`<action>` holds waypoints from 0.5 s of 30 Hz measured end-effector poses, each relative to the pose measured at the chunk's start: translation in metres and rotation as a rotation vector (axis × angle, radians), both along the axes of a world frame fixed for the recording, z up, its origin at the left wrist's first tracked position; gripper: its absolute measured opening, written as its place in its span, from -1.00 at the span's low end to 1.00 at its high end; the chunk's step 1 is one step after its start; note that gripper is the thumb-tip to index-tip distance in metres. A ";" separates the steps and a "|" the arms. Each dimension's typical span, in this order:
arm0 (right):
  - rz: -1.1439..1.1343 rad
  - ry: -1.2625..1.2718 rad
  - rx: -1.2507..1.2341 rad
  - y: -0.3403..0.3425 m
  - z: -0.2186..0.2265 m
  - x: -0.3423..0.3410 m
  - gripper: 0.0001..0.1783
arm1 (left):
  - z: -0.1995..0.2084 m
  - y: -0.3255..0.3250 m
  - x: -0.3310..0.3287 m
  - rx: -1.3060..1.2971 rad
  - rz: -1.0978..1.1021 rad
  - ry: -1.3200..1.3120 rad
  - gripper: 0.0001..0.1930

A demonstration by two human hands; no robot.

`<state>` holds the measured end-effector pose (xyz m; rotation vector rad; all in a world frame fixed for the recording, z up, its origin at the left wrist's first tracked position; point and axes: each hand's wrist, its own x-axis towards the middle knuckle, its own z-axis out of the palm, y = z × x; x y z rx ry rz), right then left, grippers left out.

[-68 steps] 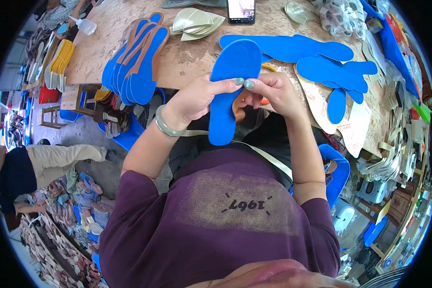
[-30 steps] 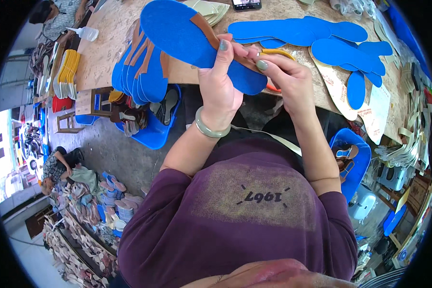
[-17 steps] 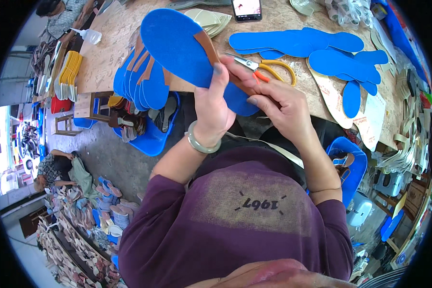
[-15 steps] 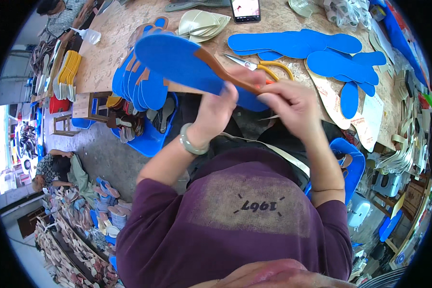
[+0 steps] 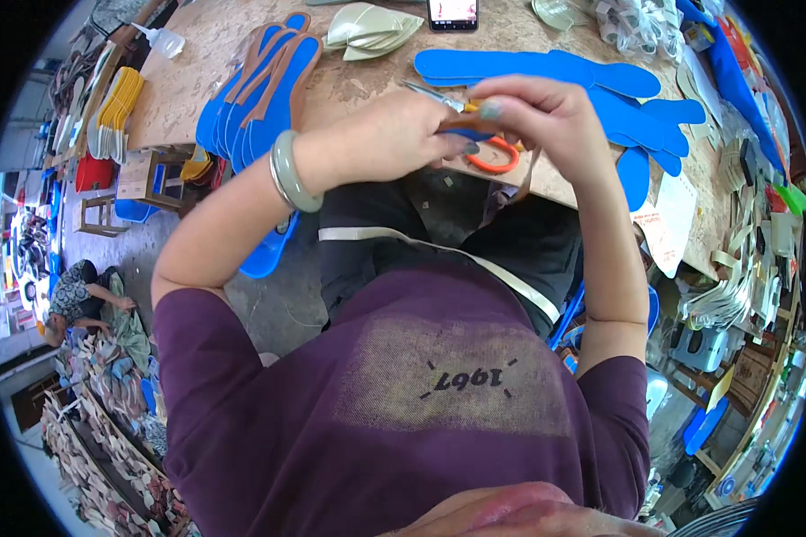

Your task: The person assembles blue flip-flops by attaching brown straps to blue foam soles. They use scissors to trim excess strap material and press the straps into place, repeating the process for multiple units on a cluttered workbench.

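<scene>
My left hand (image 5: 387, 134), with a pale green bangle at the wrist, is closed over one end of a brown strip (image 5: 462, 122). The fingers of my right hand (image 5: 546, 121) pinch the strip's other side, and a loose brown length hangs below that hand. A little blue shows under the strip; I cannot tell what it belongs to. Just behind my hands lies a pointed cutting tool with yellow handles (image 5: 432, 93), partly covered. Orange scissor handles (image 5: 495, 159) rest at the table edge beneath my right hand. Left of my left hand sits a pile of blue insoles with brown edging (image 5: 282, 85).
More blue insoles (image 5: 546, 67) spread across the table's right side, over pale paper templates (image 5: 676, 219). Cream curved pieces (image 5: 367, 29) and a phone (image 5: 454, 13) lie at the back. A squeeze bottle (image 5: 163, 40) stands far left. A blue bin (image 5: 269, 255) is below the table.
The large blue insole raised between my hands is no longer visible there. My left forearm has swung forward over the table, and both hands now meet at a brown strip.
</scene>
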<state>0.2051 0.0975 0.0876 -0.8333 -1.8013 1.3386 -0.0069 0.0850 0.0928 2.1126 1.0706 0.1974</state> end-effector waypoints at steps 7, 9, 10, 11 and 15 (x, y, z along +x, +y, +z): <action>-0.129 0.454 -0.120 -0.001 -0.010 0.012 -0.79 | -0.004 -0.017 0.010 -0.401 0.160 -0.538 -0.57; -0.167 0.545 -0.139 -0.003 -0.018 0.010 -0.80 | -0.010 -0.020 0.016 -0.429 0.160 -0.710 -0.59; -0.186 0.590 -0.153 -0.005 -0.025 0.006 -0.80 | -0.014 -0.022 0.019 -0.443 0.167 -0.796 -0.59; -0.206 0.636 -0.168 -0.007 -0.029 0.002 -0.81 | -0.017 -0.022 0.022 -0.434 0.181 -0.849 -0.61; -0.304 0.746 -0.225 -0.019 -0.038 -0.017 -0.81 | -0.025 -0.026 0.032 -0.448 0.238 -1.022 -0.69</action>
